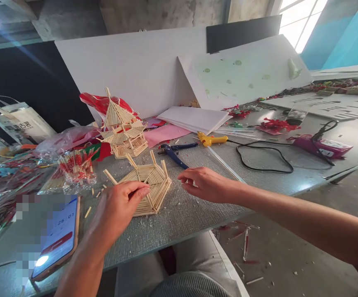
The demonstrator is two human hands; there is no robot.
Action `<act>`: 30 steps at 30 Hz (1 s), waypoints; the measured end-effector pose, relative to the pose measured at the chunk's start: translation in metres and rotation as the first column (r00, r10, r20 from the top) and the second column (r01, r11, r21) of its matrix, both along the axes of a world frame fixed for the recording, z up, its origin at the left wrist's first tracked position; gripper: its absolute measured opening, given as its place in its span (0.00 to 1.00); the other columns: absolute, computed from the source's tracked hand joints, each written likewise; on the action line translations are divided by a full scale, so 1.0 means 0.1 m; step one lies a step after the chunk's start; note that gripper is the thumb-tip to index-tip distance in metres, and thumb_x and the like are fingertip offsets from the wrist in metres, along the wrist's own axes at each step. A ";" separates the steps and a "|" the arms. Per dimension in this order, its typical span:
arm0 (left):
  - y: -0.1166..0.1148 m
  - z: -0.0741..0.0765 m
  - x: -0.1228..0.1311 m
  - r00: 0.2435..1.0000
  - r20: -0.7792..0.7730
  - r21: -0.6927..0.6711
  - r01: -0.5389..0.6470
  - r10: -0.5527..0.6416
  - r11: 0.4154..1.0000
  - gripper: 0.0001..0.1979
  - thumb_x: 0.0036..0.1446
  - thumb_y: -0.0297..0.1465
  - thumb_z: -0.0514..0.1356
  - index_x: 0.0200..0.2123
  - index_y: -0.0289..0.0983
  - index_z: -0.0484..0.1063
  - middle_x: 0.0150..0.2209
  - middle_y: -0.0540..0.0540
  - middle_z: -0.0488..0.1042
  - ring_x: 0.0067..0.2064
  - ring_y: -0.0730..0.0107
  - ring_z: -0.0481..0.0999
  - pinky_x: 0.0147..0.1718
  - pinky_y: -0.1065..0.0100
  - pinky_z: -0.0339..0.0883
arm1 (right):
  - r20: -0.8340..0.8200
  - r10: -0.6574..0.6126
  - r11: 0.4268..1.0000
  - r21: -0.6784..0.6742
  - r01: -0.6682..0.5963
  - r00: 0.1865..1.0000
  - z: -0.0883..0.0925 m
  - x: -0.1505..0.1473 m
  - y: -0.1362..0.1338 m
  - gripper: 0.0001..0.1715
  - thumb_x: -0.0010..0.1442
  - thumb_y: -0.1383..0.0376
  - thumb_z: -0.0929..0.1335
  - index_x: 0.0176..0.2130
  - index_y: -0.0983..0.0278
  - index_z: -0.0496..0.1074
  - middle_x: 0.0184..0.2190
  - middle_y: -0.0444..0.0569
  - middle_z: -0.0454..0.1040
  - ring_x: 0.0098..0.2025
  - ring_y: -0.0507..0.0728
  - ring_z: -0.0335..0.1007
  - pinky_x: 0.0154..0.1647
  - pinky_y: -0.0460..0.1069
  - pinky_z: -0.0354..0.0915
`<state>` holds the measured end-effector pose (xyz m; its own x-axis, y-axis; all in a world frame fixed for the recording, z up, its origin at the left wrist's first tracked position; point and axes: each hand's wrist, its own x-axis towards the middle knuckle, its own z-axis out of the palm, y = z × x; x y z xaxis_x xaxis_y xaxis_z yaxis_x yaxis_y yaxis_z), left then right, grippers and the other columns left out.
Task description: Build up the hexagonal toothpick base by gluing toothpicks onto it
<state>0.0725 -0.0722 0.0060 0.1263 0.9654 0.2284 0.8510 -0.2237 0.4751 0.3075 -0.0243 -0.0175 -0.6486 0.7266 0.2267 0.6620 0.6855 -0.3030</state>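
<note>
A low many-sided stick frame point(162, 187) with upright posts lies on the table before me. Over its near left part is my left hand point(121, 206), thumb and forefinger pressed together; what they hold, if anything, is hidden. My right hand point(206, 183) hovers just right of the frame, fingers loosely curved and apart, with nothing visible in them. Beyond its fingertips lie blue-handled pliers point(175, 156), one handle end partly covered by the hand. Behind the frame stands a tiered stick pagoda point(124, 132) with a pointed roof.
A yellow glue gun point(212, 139) rests behind the pliers, its black cord running right to a magenta device point(324, 146). At left are a lit phone point(59, 235) and a plastic bag of red-tipped sticks point(78, 167). White boards point(194, 117) lie at the back.
</note>
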 end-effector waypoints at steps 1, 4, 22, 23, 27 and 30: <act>0.00 0.01 0.00 1.000 -0.017 0.009 -0.004 0.005 1.000 0.13 0.54 0.40 0.54 0.33 0.42 0.77 0.30 0.53 0.79 0.30 0.71 0.75 0.31 0.70 0.64 | 0.000 0.002 1.000 0.001 -0.002 1.000 0.00 0.01 0.00 0.12 0.55 0.71 0.60 0.37 0.68 0.70 0.31 0.49 0.72 0.30 0.51 0.63 0.32 0.45 0.55; -0.01 0.05 0.02 0.998 -0.068 0.037 -0.009 0.012 0.999 0.13 0.53 0.39 0.54 0.31 0.42 0.77 0.26 0.54 0.78 0.26 0.72 0.74 0.28 0.71 0.63 | 0.011 -0.002 1.000 -0.005 0.002 1.000 0.01 0.02 0.00 0.11 0.55 0.72 0.60 0.37 0.68 0.70 0.31 0.49 0.72 0.30 0.51 0.63 0.33 0.45 0.56; -0.02 0.09 0.03 0.991 -0.131 0.033 0.008 -0.004 0.999 0.13 0.54 0.38 0.53 0.31 0.42 0.77 0.23 0.54 0.77 0.23 0.74 0.71 0.25 0.73 0.61 | -0.004 -0.031 0.999 -0.017 0.031 0.999 0.02 -0.06 0.07 0.13 0.56 0.71 0.60 0.39 0.69 0.70 0.31 0.50 0.73 0.30 0.51 0.65 0.33 0.46 0.57; -0.01 0.09 0.03 0.992 -0.123 0.028 0.011 -0.008 1.000 0.14 0.54 0.39 0.53 0.32 0.42 0.77 0.24 0.53 0.77 0.23 0.73 0.71 0.25 0.72 0.61 | -0.027 -0.039 0.999 0.002 0.039 0.999 0.04 -0.08 0.11 0.14 0.56 0.71 0.60 0.40 0.69 0.70 0.32 0.50 0.73 0.30 0.51 0.65 0.33 0.46 0.57; 0.00 0.08 0.03 0.993 -0.115 0.041 0.009 -0.005 0.999 0.14 0.54 0.40 0.53 0.32 0.42 0.77 0.24 0.52 0.78 0.23 0.72 0.71 0.26 0.71 0.63 | -0.165 0.020 0.992 0.122 0.000 0.986 0.14 -0.19 0.27 0.18 0.58 0.70 0.60 0.48 0.69 0.66 0.40 0.54 0.71 0.38 0.53 0.66 0.40 0.47 0.59; 0.01 0.08 0.04 0.993 -0.114 0.060 0.008 -0.001 0.998 0.14 0.53 0.39 0.54 0.31 0.43 0.77 0.23 0.53 0.77 0.22 0.72 0.71 0.26 0.70 0.63 | -0.168 0.147 0.972 0.209 -0.110 0.975 0.21 -0.29 0.37 0.16 0.61 0.69 0.59 0.46 0.68 0.68 0.43 0.54 0.70 0.43 0.53 0.65 0.44 0.47 0.59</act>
<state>0.0761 -0.0715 0.0138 0.1588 0.9498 0.2695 0.8978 -0.2525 0.3609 0.2781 0.0130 0.0033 -0.6682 0.5689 0.4794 0.5111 0.8193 -0.2600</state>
